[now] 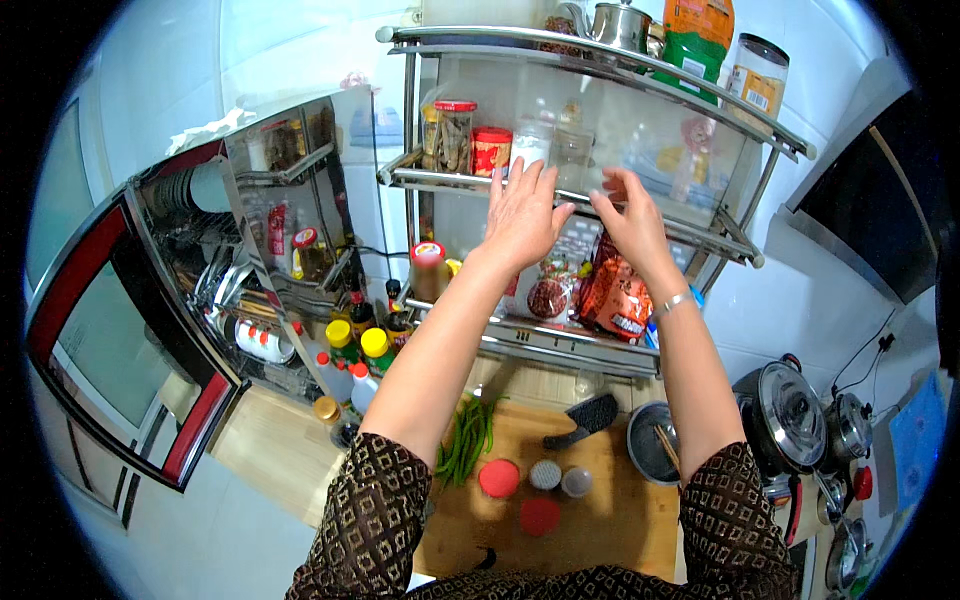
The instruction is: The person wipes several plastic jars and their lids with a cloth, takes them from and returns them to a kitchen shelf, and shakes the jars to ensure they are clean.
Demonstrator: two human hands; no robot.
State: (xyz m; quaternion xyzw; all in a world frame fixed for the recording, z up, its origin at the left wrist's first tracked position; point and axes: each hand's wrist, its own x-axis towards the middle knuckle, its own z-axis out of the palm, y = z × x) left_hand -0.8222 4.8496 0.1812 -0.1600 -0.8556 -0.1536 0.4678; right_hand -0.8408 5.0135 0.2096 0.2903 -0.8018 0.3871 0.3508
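Note:
My left hand is raised at the middle shelf of a steel wall rack, its fingers spread and nothing in it. Its fingertips overlap a jar of white contents in the view; whether they touch it I cannot tell. To the right, my right hand is held up with thumb and curled fingers apart, also holding nothing. A clear jar stands on the shelf between the two hands. Left of the white jar are a red tin and a red-lidded glass jar with dried contents.
Below, a wooden cutting board bears green chili peppers, red lids and a dark cleaver-like tool. A grey bowl with chopsticks sits at right, near a lidded pot. An open dish cabinet and sauce bottles stand left.

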